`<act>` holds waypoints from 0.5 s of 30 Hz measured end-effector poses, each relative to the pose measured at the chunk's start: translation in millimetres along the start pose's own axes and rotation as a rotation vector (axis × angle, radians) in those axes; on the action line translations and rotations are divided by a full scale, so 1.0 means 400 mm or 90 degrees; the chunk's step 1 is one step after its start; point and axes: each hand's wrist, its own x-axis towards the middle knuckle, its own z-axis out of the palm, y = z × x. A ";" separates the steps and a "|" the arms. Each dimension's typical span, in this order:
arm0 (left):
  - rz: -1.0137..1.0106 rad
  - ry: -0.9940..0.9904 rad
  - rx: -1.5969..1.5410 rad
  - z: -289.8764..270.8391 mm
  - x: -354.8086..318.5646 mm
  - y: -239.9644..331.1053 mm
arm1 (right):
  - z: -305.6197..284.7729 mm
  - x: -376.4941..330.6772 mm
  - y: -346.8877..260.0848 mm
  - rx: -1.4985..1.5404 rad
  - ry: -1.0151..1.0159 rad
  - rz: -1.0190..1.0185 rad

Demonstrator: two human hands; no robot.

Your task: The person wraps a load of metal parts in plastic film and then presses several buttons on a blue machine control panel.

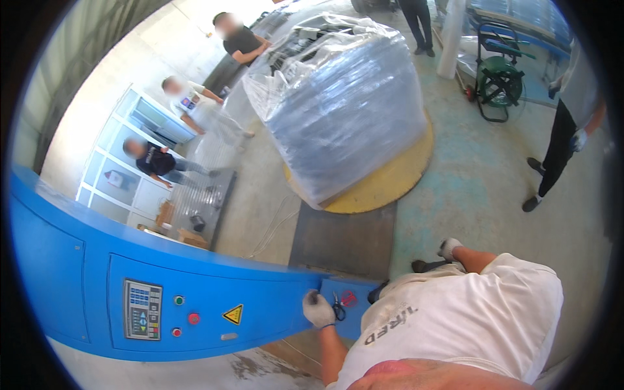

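My left hand (318,310), in a pale work glove with dark patches, rests against the end of a long blue machine (273,305). Its fingers look loosely spread, with nothing plainly held. Just right of it, black-handled scissors (338,308) lie on a blue box-shaped part beside a red round mark (349,298). My right hand (449,249), gloved too, is held out in front of my body with the fingers curled in; I see nothing in it. Ahead stands a large load (344,117) wrapped in clear film, on a round yellow turntable (416,175).
The machine carries a keypad panel (142,310), green and red buttons and a yellow warning sign (233,314). A dark ramp (343,237) meets the turntable. Several people stand around, one at the right (565,123). A green-reeled strapping cart (499,81) stands at the back right.
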 end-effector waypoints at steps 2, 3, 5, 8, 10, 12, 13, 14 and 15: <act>0.025 0.000 -0.017 0.028 0.022 -0.016 | -0.004 0.057 0.020 -0.101 0.015 -0.044; -0.007 0.010 -0.074 0.033 0.035 -0.056 | -0.015 0.073 -0.011 -0.075 0.045 -0.047; -0.010 0.024 -0.059 0.012 0.033 -0.063 | -0.006 0.020 -0.030 -0.107 0.015 -0.133; 0.009 -0.021 -0.037 0.056 0.006 -0.021 | 0.024 0.075 0.067 -0.216 0.017 -0.143; 0.023 -0.025 0.006 0.015 0.008 0.026 | 0.031 -0.008 -0.018 0.072 -0.017 0.032; 0.013 -0.011 -0.030 0.029 0.015 0.025 | 0.013 0.016 -0.014 0.028 0.066 -0.010; 0.000 -0.022 -0.028 0.031 0.008 0.010 | 0.020 0.016 -0.009 -0.053 0.044 -0.020; -0.013 -0.034 -0.025 0.035 0.009 -0.004 | 0.017 0.024 -0.006 -0.061 0.041 -0.029; -0.001 -0.037 -0.028 0.043 0.009 -0.011 | 0.015 0.024 0.003 -0.070 0.032 -0.037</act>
